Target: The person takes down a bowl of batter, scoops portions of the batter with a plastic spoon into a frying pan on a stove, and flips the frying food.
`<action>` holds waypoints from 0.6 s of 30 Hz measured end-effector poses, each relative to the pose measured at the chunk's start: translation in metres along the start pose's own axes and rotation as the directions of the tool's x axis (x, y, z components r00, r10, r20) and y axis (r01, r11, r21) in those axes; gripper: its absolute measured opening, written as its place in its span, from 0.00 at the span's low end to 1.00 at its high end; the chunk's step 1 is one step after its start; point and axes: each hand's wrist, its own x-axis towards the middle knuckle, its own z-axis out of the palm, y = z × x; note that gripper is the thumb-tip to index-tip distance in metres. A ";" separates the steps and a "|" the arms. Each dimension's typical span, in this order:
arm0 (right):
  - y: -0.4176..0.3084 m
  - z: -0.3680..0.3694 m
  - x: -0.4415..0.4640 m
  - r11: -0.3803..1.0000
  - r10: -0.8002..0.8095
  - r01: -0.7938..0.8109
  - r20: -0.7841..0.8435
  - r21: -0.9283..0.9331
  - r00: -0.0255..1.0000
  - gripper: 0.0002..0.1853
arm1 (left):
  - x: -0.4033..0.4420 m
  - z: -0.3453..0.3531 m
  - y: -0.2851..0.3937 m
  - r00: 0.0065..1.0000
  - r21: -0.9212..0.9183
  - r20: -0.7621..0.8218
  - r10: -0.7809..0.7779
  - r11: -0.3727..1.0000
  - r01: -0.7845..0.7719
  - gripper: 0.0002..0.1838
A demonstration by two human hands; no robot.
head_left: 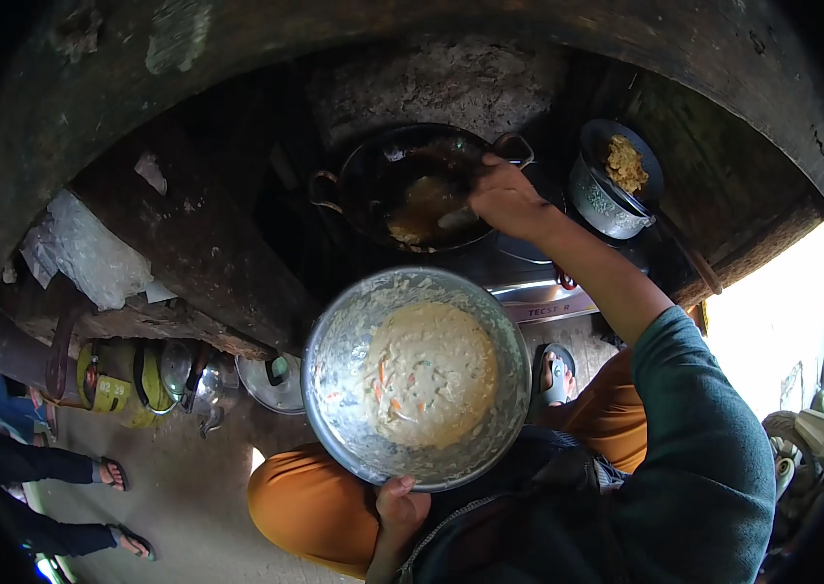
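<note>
My left hand (pixel 402 506) grips the near rim of a large metal bowl (pixel 324 389), its thumb over the edge. Inside lies a thick pale batter (pixel 436 375) flecked with orange and green bits. Beyond the bowl, my right hand (pixel 509 200) reaches over a dark two-handled wok (pixel 358 200) with its fingers curled. Whatever those fingers hold, if anything, is hidden by the hand and the dark. Shiny brown oil sits in the wok, with pale pieces (pixel 410 236) near its front edge.
Right of the wok, a metal pot (pixel 607 204) carries a dark long-handled strainer (pixel 653 175) with golden fried food (pixel 626 164). The stove (pixel 553 302) stands below the wok. Plastic bags (pixel 91 253) lie left. A kettle (pixel 213 389) and lid (pixel 274 384) are lower left, near another person's feet (pixel 115 474).
</note>
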 end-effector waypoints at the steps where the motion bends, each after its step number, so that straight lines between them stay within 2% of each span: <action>1: -0.002 -0.001 -0.001 0.999 -0.007 0.008 -0.024 0.047 1.000 0.04 | 0.000 0.001 0.000 1.000 0.000 -0.004 0.002 1.000 -0.002 0.36; 2: -0.002 -0.002 -0.001 0.999 -0.007 0.008 -0.025 0.045 1.000 0.04 | 0.000 0.000 0.000 1.000 0.000 -0.003 0.002 1.000 -0.002 0.36; 4: -0.002 -0.003 0.001 0.949 0.056 -0.015 -0.121 0.315 0.991 0.04 | 0.000 -0.002 -0.001 1.000 -0.006 0.013 0.009 1.000 -0.009 0.36; 5: 0.000 -0.004 0.001 0.949 0.054 -0.013 -0.122 0.316 0.991 0.04 | 0.000 -0.002 -0.001 1.000 -0.006 0.012 0.011 1.000 -0.010 0.36; 7: 0.004 -0.012 0.003 0.991 0.008 -0.001 0.047 -0.134 0.999 0.04 | 0.001 0.000 -0.002 0.998 0.035 -0.054 0.026 0.999 -0.024 0.37; 8: 0.005 -0.015 0.004 0.991 0.007 -0.001 0.047 -0.133 0.999 0.04 | 0.000 0.000 -0.001 0.998 0.035 -0.055 0.026 0.999 -0.024 0.37; 10: 0.002 -0.029 0.010 0.972 0.111 -0.099 0.046 -0.214 0.993 0.04 | 0.000 0.001 -0.001 0.998 0.031 -0.060 0.008 0.999 -0.006 0.37; 14: -0.009 -0.034 0.014 0.965 0.122 -0.103 0.067 -0.243 0.990 0.04 | 0.000 0.003 -0.001 0.999 0.032 -0.053 0.003 0.999 -0.001 0.37; 16: -0.012 -0.019 0.013 0.948 0.084 -0.030 0.158 -0.316 0.984 0.04 | -0.001 0.002 -0.001 0.998 0.042 -0.061 -0.004 0.999 0.007 0.37; 18: -0.013 -0.013 0.011 0.943 0.071 -0.017 0.149 -0.333 0.986 0.04 | -0.001 -0.002 -0.004 0.998 0.047 -0.069 0.009 0.999 -0.006 0.38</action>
